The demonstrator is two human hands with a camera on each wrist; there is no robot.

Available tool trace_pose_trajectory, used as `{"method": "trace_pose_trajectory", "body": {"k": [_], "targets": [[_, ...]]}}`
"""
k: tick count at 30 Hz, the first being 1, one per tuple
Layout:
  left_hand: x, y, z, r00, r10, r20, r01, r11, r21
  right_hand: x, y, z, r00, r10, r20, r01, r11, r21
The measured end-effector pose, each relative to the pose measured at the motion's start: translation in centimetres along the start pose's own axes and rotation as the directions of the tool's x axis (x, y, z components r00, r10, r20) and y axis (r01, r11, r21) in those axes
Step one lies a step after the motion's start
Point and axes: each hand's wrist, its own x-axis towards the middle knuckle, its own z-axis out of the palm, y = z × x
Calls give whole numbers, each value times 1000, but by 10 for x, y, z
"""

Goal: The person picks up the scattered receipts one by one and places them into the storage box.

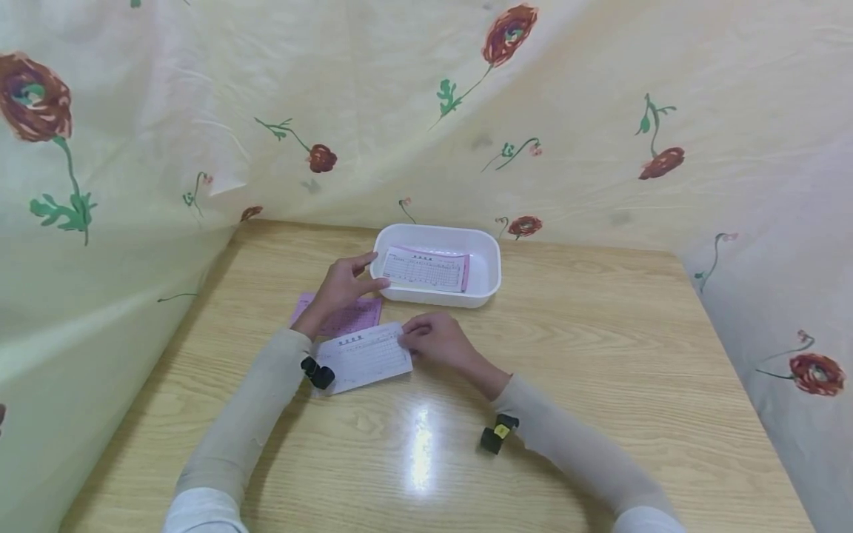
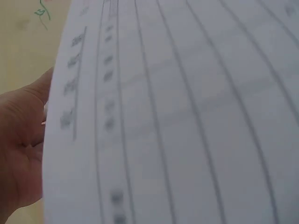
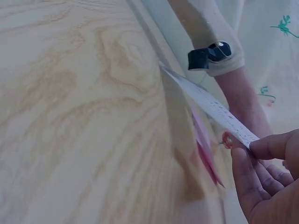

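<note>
A white printed form [image 1: 365, 358] with ruled lines is pinched at its right edge between the thumb and fingers of my right hand [image 1: 441, 340]. In the right wrist view the sheet [image 3: 210, 105] tilts above the wooden table. My left hand [image 1: 341, 287] is at the left end of a white plastic tray [image 1: 493, 285], thumb and fingers spread by its rim. Inside the tray lies another white form [image 1: 426, 269] with pink paper edges showing beneath it. The form covers much of the left wrist view, partly hiding the left hand [image 2: 23, 149].
A pink printed sheet [image 1: 353, 317] rests on the table [image 1: 600, 355] in front of the tray, partly under the left wrist and the held form. Flowered cloth [image 1: 400, 111] hangs behind the table and along its sides.
</note>
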Motion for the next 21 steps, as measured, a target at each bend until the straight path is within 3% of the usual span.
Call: {"method": "trace_pose_trajectory", "body": {"k": [10,16,21], "targets": [[-3,0,1,1000,27,0,-27,1000,-14,-10,-1,-35,999,32,-34,-29,996,88],[-4,0,1,1000,22,0,-22,998,-64,-14,3,-56,998,-25,-58,33,988,150],[-4,1,1,1000,30,4,-30,998,-46,-18,2,-73,995,-55,-81,68,983,169]]}}
